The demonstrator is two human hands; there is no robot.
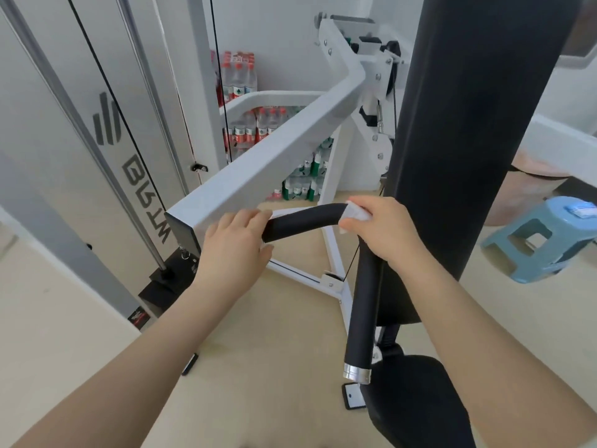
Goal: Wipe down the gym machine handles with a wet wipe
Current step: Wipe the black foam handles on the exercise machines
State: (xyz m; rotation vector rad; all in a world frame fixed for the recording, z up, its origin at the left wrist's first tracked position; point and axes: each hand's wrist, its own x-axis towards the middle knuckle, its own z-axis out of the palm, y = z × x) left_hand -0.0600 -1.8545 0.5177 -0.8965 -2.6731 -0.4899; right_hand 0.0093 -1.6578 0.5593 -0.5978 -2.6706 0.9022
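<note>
The right hand [379,231] presses a crumpled white wet wipe [355,213] around the bend of a black foam-padded L-shaped handle [303,221]. The left hand [235,240] grips the handle's left end beside a white steel machine arm [258,166]. A blue plastic stool [542,237] stands far right.

Two bare forearms in frame, no sleeves visible up to the picture edge. Left hand [234,240] and right hand [382,231] both bare: no gloves, rings, watch or wristband. Nails short and unpainted where visible. No other part of the person's body or clothing in view.
</note>
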